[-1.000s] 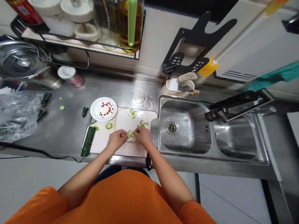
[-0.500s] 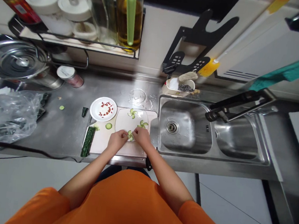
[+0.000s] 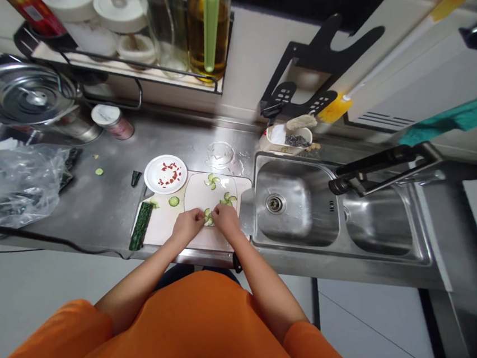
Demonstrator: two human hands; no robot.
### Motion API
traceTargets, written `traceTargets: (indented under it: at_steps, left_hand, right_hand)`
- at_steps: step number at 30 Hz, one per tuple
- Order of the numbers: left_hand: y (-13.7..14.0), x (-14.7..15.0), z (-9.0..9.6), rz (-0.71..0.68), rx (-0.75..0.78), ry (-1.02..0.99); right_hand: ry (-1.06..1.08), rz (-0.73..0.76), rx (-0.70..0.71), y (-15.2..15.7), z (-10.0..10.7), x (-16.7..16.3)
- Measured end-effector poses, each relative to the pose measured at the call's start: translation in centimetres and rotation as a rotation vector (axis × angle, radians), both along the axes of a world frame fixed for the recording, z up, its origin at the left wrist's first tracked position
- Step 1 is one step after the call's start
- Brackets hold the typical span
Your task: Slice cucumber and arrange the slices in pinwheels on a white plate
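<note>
A white squarish plate [image 3: 195, 189] lies on a pale cutting board [image 3: 159, 233]. Thin cucumber slices [image 3: 208, 218] form a small pinwheel at its near edge, and two similar pinwheels sit at its back and right. My left hand [image 3: 187, 226] is left of the near pinwheel, its thumb and fingers pinched; whatever they hold is too small to tell. From the right, my right hand [image 3: 226, 220] has its closed fingertips on that pinwheel's slices. A cut length of cucumber [image 3: 140, 227] lies along the board's left edge, with a round cucumber slice [image 3: 174, 201] nearby.
Behind the board's left corner is a round white plate [image 3: 151, 174] with small red pieces. A knife blade [image 3: 246, 205] lies at the board's right, beside the steel sink [image 3: 299, 202]. Plastic bags [image 3: 22, 186] and a lidded pot [image 3: 27, 97] occupy the far left.
Both hands stay at the near pinwheel with almost no visible movement. The whole view has shifted very slightly.
</note>
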State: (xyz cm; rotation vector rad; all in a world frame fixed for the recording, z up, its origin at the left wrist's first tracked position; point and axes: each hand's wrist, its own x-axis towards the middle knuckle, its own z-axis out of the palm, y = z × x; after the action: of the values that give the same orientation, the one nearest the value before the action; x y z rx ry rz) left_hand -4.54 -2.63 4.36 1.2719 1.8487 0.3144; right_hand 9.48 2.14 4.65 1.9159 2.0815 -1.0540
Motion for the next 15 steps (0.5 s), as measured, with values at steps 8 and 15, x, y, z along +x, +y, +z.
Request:
traceTargets:
  at_steps: [8,15]
  left_hand:
    - [0.12,-0.24,0.39,0.037,-0.001,-0.063]
    - [0.2,-0.19,0.64,0.019,-0.021,-0.055]
  right_hand:
    - [0.028,-0.005,0.012,-0.01,-0.21,0.26]
    - [0.0,0.005,0.014,-0.04,-0.08,0.07]
